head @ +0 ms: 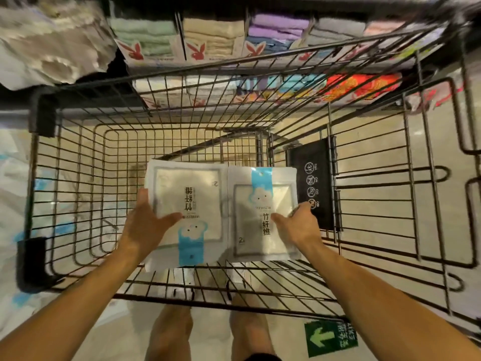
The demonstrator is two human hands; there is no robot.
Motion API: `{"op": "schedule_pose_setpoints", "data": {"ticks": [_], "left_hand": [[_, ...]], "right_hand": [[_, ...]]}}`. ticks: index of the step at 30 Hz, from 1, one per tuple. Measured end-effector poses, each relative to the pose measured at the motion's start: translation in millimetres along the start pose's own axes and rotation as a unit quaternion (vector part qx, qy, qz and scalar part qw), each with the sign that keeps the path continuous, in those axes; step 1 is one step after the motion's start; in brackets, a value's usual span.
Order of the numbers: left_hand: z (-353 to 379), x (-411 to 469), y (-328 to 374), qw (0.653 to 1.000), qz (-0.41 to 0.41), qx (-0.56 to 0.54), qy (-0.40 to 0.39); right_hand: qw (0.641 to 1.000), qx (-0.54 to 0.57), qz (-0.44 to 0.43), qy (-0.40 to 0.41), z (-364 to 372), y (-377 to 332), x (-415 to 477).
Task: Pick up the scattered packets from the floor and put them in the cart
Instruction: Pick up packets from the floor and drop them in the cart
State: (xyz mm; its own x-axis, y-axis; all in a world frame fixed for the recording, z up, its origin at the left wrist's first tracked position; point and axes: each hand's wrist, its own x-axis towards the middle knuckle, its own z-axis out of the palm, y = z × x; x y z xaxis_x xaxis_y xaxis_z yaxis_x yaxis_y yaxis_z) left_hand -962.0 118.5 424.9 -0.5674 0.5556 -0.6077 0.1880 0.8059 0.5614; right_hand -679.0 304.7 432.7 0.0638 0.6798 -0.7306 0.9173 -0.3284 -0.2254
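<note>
Two flat white packets with blue cloud labels hang side by side inside the black wire cart (65,178). My left hand (145,225) grips the left packet (187,204) by its left edge, thumb across the front. Its blue band points towards me. My right hand (299,225) holds the right packet (263,204) at its right edge, thumb on the front, with the blue band at the far end. The packets' inner edges meet at the middle. Both are above the cart's wire floor; whether they touch it I cannot tell.
A black child-seat flap (315,183) stands at the cart's right. Shelves of folded towels (208,37) lie beyond the cart. White bagged goods (15,194) pile up at the left. My legs (171,332) and a green arrow floor sticker (329,337) are below the cart's near rim.
</note>
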Motion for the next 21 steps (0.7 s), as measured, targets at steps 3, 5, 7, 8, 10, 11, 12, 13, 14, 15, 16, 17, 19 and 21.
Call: {"op": "schedule_pose_setpoints", "data": {"ticks": [3,5,7,8,10,11,12,13,14,15,16,17,19,21], "left_hand": [[-10.3,-19.0,4.1,0.990,0.053,0.127,0.001],[-25.2,-32.1,19.8,0.974,0.057,0.218,0.009],[-44.9,-44.8,46.4,0.964,0.059,0.258,0.007],[-56.7,-52.7,64.2,0.958,0.073,0.276,0.005],[-80.4,-71.7,104.6,0.936,0.117,0.331,0.020],[-92.9,-85.4,128.8,0.923,0.142,0.355,0.039],[-104.8,-96.3,149.4,0.911,0.169,0.370,0.060],[-116.6,-106.7,170.8,0.900,0.194,0.383,0.082],[-129.2,-118.6,192.2,0.888,0.211,0.394,0.104],[-142.9,-130.0,212.2,0.879,0.219,0.406,0.122],[-156.1,-142.2,231.7,0.869,0.226,0.417,0.140],[-170.4,-154.4,249.0,0.861,0.228,0.426,0.158],[-201.0,-181.0,276.7,0.850,0.226,0.433,0.197],[-234.4,-210.2,294.2,0.848,0.215,0.426,0.230]], "right_hand": [[0.998,-0.070,0.002,-0.004,-10.3,-7.7,-12.9],[0.993,-0.118,-0.004,-0.016,-26.5,-13.3,-27.2],[0.988,-0.153,-0.030,-0.023,-49.0,-23.7,-45.0],[0.985,-0.166,-0.052,-0.012,-62.7,-32.0,-54.5],[0.974,-0.194,-0.111,0.030,-94.1,-55.8,-79.8],[0.965,-0.209,-0.147,0.054,-110.7,-69.9,-94.0],[0.953,-0.222,-0.187,0.080,-128.1,-85.3,-111.1],[0.940,-0.232,-0.228,0.104,-146.1,-102.2,-130.0],[0.923,-0.242,-0.271,0.128,-164.3,-118.6,-147.7],[0.902,-0.254,-0.314,0.154,-182.8,-135.3,-168.0],[0.877,-0.265,-0.357,0.183,-200.5,-151.6,-186.6],[0.849,-0.277,-0.397,0.211,-217.1,-167.8,-206.0],[0.797,-0.295,-0.462,0.253,-243.4,-199.1,-242.1],[0.751,-0.306,-0.516,0.276,-259.5,-228.9,-276.2]]}}
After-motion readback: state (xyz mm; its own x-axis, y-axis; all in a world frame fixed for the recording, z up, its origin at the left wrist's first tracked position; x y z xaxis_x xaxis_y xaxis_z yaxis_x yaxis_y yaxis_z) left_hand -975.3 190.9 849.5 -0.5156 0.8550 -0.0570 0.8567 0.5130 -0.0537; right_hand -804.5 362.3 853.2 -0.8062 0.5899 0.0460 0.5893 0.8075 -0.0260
